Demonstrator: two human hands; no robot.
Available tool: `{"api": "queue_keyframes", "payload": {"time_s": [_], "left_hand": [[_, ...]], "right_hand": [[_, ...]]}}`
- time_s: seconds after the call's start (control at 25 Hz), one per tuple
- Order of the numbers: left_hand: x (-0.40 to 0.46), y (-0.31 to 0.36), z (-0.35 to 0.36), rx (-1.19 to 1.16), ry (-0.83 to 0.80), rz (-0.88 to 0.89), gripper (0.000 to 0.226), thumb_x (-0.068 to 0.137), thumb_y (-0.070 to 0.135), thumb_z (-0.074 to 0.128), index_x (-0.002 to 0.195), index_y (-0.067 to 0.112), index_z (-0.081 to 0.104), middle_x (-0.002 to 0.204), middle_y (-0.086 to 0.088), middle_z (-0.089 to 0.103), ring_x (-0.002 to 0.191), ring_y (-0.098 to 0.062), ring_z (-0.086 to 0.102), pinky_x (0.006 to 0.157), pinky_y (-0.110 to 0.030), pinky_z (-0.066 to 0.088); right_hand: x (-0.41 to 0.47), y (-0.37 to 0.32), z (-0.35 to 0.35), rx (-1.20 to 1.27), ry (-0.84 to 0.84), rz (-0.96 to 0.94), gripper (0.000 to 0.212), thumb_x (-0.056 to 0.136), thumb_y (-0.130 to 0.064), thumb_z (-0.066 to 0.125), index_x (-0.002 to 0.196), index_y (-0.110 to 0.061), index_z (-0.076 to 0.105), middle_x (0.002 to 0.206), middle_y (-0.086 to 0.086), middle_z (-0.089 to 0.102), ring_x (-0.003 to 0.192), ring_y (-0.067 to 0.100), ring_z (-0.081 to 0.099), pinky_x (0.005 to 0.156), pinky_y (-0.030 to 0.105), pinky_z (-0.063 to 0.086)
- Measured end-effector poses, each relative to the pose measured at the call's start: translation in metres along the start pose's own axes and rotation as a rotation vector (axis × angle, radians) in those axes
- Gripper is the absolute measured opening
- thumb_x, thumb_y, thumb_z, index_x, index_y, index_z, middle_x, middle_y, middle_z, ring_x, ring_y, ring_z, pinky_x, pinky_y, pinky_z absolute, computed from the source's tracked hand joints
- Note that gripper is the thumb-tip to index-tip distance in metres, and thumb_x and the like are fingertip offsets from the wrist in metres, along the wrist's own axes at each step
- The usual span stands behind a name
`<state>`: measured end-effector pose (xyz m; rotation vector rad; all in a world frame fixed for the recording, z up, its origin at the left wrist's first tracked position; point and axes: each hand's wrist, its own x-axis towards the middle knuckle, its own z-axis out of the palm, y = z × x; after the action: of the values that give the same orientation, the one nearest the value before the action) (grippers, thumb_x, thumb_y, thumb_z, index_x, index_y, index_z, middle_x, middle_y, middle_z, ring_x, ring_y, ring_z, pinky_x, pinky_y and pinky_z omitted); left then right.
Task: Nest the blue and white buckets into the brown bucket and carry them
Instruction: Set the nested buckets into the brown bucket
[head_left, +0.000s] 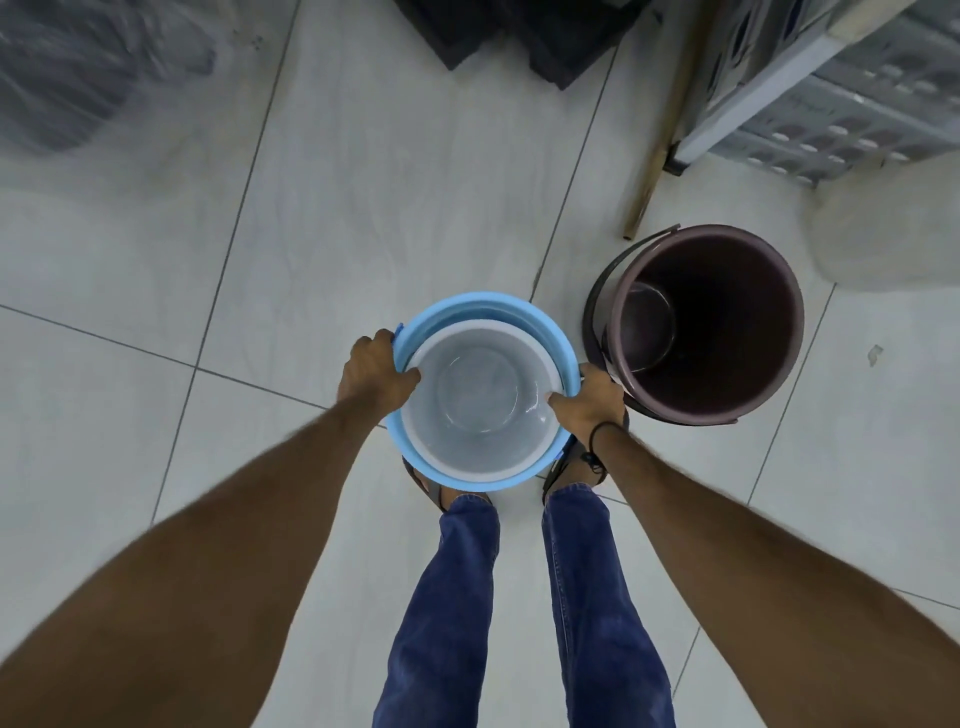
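The white bucket (478, 400) sits nested inside the blue bucket (483, 312), both seen from above in front of my feet. My left hand (371, 371) grips their rims on the left side, thumb hooked over the white rim. My right hand (589, 400) grips the rims on the right side. The brown bucket (727, 322) stands upright on the floor just to the right, open and dark inside, its dark handle (597, 306) hanging down its left side. A small gap separates it from the blue bucket.
White floor tiles (363, 208) all around. A wooden stick (660, 135) leans near stacked grey crates (857, 104) at the upper right. Dark objects (519, 36) lie at the top centre, a plastic-wrapped bundle (78, 67) at the upper left, a pale bag (893, 234) at the right.
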<state>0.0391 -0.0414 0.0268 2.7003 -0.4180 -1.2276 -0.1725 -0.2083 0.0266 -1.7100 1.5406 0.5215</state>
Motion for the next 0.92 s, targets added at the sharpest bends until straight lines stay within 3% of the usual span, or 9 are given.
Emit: {"api": "queue_keyframes", "payload": {"time_s": [0.12, 0.2, 0.28, 0.48, 0.68, 0.8, 0.92], "left_hand": [[-0.037, 0.022, -0.033, 0.046, 0.162, 0.025, 0.046, 0.069, 0.040, 0.076, 0.104, 0.012, 0.064, 0.091, -0.007, 0.055, 0.072, -0.029, 0.058, 0.064, -0.035, 0.052], [-0.069, 0.048, -0.066, 0.066, 0.220, 0.054, 0.046, 0.065, 0.043, 0.078, 0.099, 0.013, 0.067, 0.086, -0.003, 0.050, 0.066, -0.024, 0.054, 0.060, -0.032, 0.047], [-0.105, 0.085, -0.100, 0.035, 0.258, 0.090, 0.049, 0.064, 0.043, 0.079, 0.100, 0.012, 0.067, 0.088, -0.002, 0.049, 0.066, -0.024, 0.054, 0.061, -0.032, 0.048], [-0.187, 0.202, -0.148, -0.034, 0.248, 0.176, 0.051, 0.062, 0.044, 0.079, 0.101, 0.012, 0.068, 0.098, -0.009, 0.058, 0.082, -0.034, 0.065, 0.072, -0.040, 0.055], [-0.209, 0.295, -0.119, -0.072, 0.209, 0.221, 0.046, 0.063, 0.043, 0.077, 0.098, 0.015, 0.065, 0.093, -0.003, 0.053, 0.069, -0.024, 0.058, 0.062, -0.032, 0.050], [-0.196, 0.334, -0.066, -0.060, 0.189, 0.185, 0.048, 0.065, 0.044, 0.076, 0.100, 0.015, 0.062, 0.097, -0.004, 0.054, 0.071, -0.026, 0.061, 0.064, -0.035, 0.056], [-0.168, 0.357, -0.016, -0.043, 0.189, 0.148, 0.049, 0.066, 0.042, 0.077, 0.103, 0.015, 0.060, 0.099, -0.006, 0.054, 0.076, -0.030, 0.064, 0.069, -0.040, 0.059]], "right_hand": [[-0.022, -0.014, -0.038, 0.049, 0.003, -0.020, 0.029, 0.074, -0.024, 0.078, 0.098, -0.017, 0.066, 0.089, 0.004, 0.070, 0.069, 0.019, 0.061, 0.055, 0.022, 0.048], [-0.045, -0.028, -0.081, 0.087, 0.021, -0.018, 0.033, 0.072, -0.021, 0.080, 0.102, -0.016, 0.067, 0.093, 0.006, 0.071, 0.077, 0.023, 0.066, 0.065, 0.032, 0.058], [-0.072, -0.040, -0.133, 0.126, 0.051, -0.015, 0.041, 0.071, -0.021, 0.080, 0.109, -0.017, 0.065, 0.098, 0.006, 0.070, 0.086, 0.027, 0.068, 0.079, 0.039, 0.060], [-0.117, -0.032, -0.278, 0.160, 0.149, -0.050, 0.050, 0.070, -0.023, 0.081, 0.115, -0.019, 0.061, 0.104, 0.007, 0.071, 0.094, 0.029, 0.066, 0.084, 0.036, 0.055], [-0.101, 0.017, -0.358, 0.168, 0.227, -0.017, 0.050, 0.073, -0.025, 0.079, 0.118, -0.020, 0.059, 0.103, 0.010, 0.069, 0.088, 0.028, 0.061, 0.077, 0.030, 0.052], [-0.059, 0.061, -0.371, 0.201, 0.229, 0.000, 0.050, 0.076, -0.023, 0.075, 0.122, -0.021, 0.056, 0.095, 0.008, 0.068, 0.078, 0.021, 0.050, 0.069, 0.026, 0.043], [-0.009, 0.095, -0.364, 0.217, 0.208, 0.001, 0.046, 0.080, -0.022, 0.072, 0.122, -0.020, 0.054, 0.084, 0.001, 0.059, 0.077, 0.021, 0.050, 0.069, 0.027, 0.043]]}}
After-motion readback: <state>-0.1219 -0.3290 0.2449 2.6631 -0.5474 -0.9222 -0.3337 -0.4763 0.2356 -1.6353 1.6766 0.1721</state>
